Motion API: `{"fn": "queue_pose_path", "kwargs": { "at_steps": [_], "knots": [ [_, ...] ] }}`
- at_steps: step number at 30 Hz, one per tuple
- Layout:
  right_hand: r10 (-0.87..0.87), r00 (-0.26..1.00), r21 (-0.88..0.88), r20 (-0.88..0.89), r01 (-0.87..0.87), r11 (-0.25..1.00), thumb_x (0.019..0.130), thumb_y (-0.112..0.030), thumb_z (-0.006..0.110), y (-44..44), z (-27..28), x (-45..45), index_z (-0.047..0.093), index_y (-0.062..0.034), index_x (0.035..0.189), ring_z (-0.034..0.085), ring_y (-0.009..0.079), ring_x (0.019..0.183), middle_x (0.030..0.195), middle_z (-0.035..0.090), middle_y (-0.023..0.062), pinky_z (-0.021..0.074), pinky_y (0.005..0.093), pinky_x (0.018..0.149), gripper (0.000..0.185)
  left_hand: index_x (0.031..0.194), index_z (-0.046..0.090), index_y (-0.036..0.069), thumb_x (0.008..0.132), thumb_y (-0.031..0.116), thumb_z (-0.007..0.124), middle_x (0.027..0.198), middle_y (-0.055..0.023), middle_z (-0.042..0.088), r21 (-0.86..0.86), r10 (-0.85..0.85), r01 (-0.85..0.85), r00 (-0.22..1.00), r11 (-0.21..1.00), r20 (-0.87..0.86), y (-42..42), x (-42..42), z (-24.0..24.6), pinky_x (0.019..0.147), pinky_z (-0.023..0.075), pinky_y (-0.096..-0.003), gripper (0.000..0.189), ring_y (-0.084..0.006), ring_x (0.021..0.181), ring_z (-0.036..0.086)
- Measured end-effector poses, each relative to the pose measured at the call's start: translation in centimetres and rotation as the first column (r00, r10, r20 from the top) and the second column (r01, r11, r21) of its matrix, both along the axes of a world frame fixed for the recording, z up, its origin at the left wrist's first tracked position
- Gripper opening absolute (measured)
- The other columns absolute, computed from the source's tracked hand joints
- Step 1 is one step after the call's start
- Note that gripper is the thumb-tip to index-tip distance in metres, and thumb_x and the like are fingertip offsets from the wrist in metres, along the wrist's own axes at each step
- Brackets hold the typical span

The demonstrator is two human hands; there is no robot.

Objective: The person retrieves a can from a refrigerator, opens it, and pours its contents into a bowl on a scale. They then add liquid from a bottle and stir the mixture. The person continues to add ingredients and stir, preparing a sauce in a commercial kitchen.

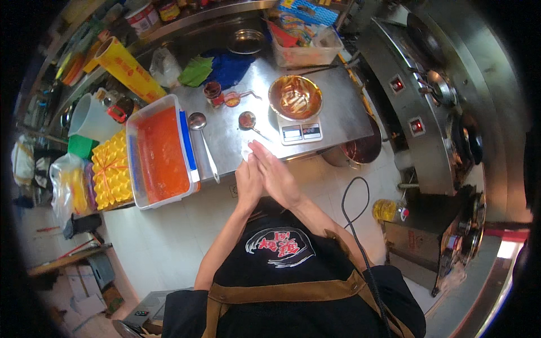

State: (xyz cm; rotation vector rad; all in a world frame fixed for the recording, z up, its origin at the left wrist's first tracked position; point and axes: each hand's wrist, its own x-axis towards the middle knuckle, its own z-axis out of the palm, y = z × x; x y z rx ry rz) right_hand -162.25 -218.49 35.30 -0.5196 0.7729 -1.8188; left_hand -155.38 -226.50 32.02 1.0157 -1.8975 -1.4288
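My left hand (249, 182) and my right hand (278, 179) are pressed together at the table's front edge. A white tissue (246, 151) is caught between them, its end showing by the fingertips; the rest is hidden. Beyond the hands lies a small ladle (247, 121) with red residue in its bowl. To the right, a metal bowl (295, 99) smeared with reddish-brown sauce rests on a digital kitchen scale (301, 132). Left of my hands are a larger metal ladle (204, 139) and a clear plastic tub (130, 169) of orange-red liquid.
Further back on the steel table (346, 122) are a red-stained jar (213, 93), a small strainer (232, 99) and a blue cloth (232, 67). Yellow egg trays (110, 169) stand at left. A pot (367, 145) sits below the table's right end. A black cable (343, 203) hangs at right.
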Motion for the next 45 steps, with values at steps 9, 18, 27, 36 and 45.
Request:
{"fn": "queue_pose_path", "kwargs": {
  "at_steps": [9,18,27,36,45],
  "knots": [
    [-0.202,0.893,0.222,-0.402,0.309,0.925,0.103,-0.02,0.051,2.2,-1.0,-0.5,0.049,0.0042,0.138,0.047,0.0263,0.133,0.145,0.046,0.0157,0.0512,0.0417,0.101,0.042,0.081,0.066,-0.009,0.106,0.043,0.028,0.083,-0.0336,0.064,-0.117,-0.068,0.132,0.897,0.984,0.436,-8.8,-1.6,-3.7,0.078,0.0442,-0.0583,0.068,-0.0519,0.086,0.062],
    [-0.069,0.874,0.504,-0.48,0.34,0.794,0.104,-0.019,0.049,5.3,-3.7,-2.1,0.063,0.0014,0.119,0.065,0.0185,0.102,0.116,0.067,0.0114,0.0553,0.0312,0.083,0.029,0.123,0.053,-0.004,0.094,0.027,0.056,0.11,-0.0295,0.061,-0.486,-0.118,0.328,0.903,0.81,0.413,-20.0,-11.6,-2.6,0.087,0.0488,-0.0527,0.043,-0.0466,0.101,0.061],
    [-0.082,0.682,0.417,-0.727,0.533,0.736,0.1,-0.014,0.055,3.6,-1.5,-2.4,0.065,0.0014,0.113,0.067,0.0186,0.098,0.109,0.069,0.0109,0.0536,0.0307,0.082,0.023,0.119,0.056,-0.002,0.082,0.026,0.074,0.12,-0.028,0.056,-0.753,-0.101,0.309,0.945,0.581,0.31,-15.2,-10.7,-0.3,0.098,0.0409,-0.0504,0.05,-0.0433,0.114,0.053],
    [-0.092,-0.03,-0.091,-0.995,0.617,0.781,0.089,-0.007,0.065,-2.4,3.9,-1.5,0.067,-0.0009,0.113,0.061,0.0306,0.105,0.112,0.064,0.0131,0.0479,0.0373,0.091,0.026,0.105,0.06,-0.001,0.086,0.027,0.066,0.115,-0.0232,0.058,-0.694,-0.251,0.382,0.924,0.611,0.288,-8.3,-5.7,2.2,0.103,0.0374,-0.0506,0.035,-0.0397,0.118,0.051],
    [-0.077,0.105,-0.017,-0.992,0.479,0.877,0.083,-0.011,0.068,-3.4,2.2,2.4,0.064,-0.0005,0.095,0.059,0.0344,0.092,0.099,0.059,0.0146,0.0481,0.0424,0.083,0.016,0.096,0.064,0.0,0.085,0.035,0.069,0.095,-0.0191,0.062,-0.526,-0.215,0.498,0.834,0.689,0.508,-6.9,0.5,-1.5,0.079,0.0474,-0.0469,0.037,-0.0388,0.094,0.059]
  ]
}}
